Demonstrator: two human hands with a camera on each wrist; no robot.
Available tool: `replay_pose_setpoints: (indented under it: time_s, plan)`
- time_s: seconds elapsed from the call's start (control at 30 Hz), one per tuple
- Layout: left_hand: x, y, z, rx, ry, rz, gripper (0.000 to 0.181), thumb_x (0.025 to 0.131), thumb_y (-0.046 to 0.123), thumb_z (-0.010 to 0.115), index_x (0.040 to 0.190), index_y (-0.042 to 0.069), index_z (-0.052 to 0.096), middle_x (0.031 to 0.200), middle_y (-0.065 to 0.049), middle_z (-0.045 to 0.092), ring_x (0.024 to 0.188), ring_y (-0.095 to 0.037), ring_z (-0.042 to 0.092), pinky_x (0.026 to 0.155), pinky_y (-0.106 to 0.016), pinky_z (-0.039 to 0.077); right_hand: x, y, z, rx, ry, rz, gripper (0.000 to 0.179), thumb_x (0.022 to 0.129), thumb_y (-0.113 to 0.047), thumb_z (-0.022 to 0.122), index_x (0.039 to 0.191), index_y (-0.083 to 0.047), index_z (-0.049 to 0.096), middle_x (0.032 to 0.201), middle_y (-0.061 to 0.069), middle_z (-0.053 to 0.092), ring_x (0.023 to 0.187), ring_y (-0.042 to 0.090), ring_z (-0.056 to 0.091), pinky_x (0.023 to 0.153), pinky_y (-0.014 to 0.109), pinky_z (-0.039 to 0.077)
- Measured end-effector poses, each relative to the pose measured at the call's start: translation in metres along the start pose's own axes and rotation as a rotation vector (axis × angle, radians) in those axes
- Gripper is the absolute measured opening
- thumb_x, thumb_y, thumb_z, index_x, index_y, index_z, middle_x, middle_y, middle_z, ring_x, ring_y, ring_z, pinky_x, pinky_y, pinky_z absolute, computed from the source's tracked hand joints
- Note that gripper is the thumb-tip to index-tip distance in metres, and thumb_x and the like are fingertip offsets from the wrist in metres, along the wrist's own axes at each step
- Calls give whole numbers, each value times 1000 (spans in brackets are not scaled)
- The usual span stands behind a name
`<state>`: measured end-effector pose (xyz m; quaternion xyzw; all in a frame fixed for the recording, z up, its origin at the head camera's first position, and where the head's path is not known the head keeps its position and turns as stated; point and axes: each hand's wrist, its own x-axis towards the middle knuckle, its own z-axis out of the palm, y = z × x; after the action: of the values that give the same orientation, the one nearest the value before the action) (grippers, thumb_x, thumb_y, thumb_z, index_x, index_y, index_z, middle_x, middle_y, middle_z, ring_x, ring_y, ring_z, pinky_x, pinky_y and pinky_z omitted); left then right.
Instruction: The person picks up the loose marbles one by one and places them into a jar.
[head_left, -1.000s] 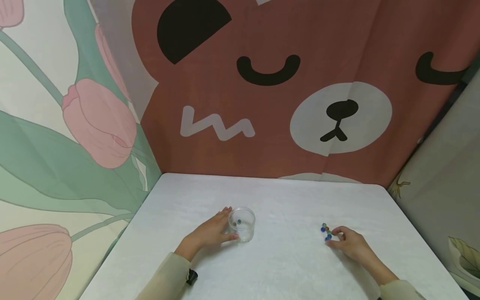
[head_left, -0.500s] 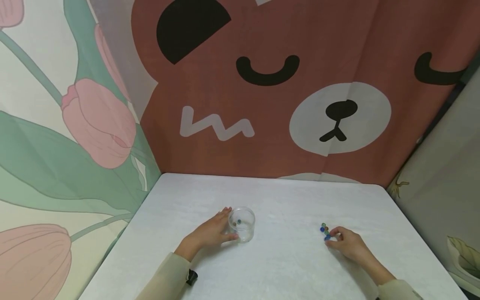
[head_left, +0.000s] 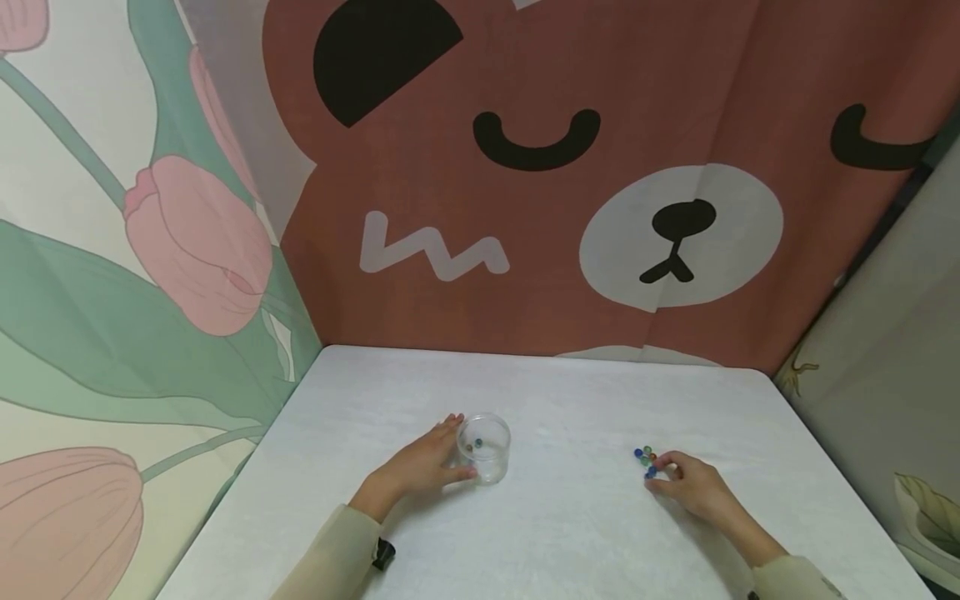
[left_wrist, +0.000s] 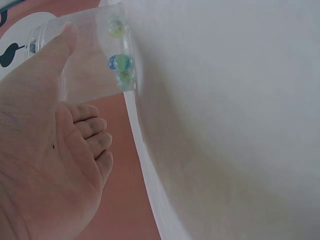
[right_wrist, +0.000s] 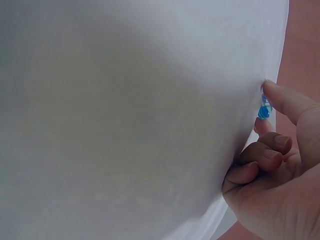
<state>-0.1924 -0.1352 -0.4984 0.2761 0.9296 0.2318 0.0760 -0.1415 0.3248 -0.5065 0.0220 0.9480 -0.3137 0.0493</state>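
A clear plastic cup (head_left: 491, 467) stands upright left of the table's middle, with several glass marbles (left_wrist: 120, 62) on its bottom. My left hand (head_left: 423, 462) holds the cup from its left side, thumb along the near wall and fingertips at the far side. To the right, several loose marbles (head_left: 647, 460), blue, green and orange, lie in a small cluster. My right hand (head_left: 697, 487) is at the cluster's near right side. Its thumb and index finger pinch around a blue marble (right_wrist: 265, 111), low at the tabletop; the other fingers are curled in.
The white table (head_left: 570, 517) carries the cup and the marbles. A brown curtain (head_left: 540, 317) with a bear print hangs along the back edge. A tulip-print curtain (head_left: 202, 367) borders the left side, and a pale curtain (head_left: 885, 358) the right.
My right hand has slid slightly left, and the marbles at its fingertips have shifted left too, a blue one rolling to the cluster's left side. The left hand and cup have stayed put.
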Motion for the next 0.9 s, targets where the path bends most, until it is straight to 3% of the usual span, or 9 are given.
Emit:
replay_pose_setpoints:
  time_s: [0.27,0.53,0.67,0.9]
  plan:
    - [0,-2,2,2,-4,0,95,92,60,65,160,6,27,166,-14,26,154,-32,21,125,-50,22,2,-1,0,8,-11,-23,34,86,-33,80,105,-9,65,76,1,49,69,17,43,61,31,35]
    - [1,0,-1,25,-12,-6,97,92,61,63,160,4,24,166,-14,25,155,-31,20,126,-47,20,6,0,0,1,-34,-9,41,86,-35,80,117,-10,69,76,2,47,67,18,40,58,30,31]
    - [2,0,-1,27,-3,21,97,93,60,63,159,0,26,165,-17,26,154,-34,22,125,-48,21,6,1,0,-10,-39,-14,39,86,-35,80,114,-10,70,75,1,46,67,17,40,58,30,30]
    - [0,2,-2,19,-16,3,97,93,62,62,160,2,25,165,-16,25,154,-33,21,125,-48,20,7,1,1,-13,-37,-33,33,87,-30,80,112,-11,71,74,1,47,67,18,41,59,31,31]
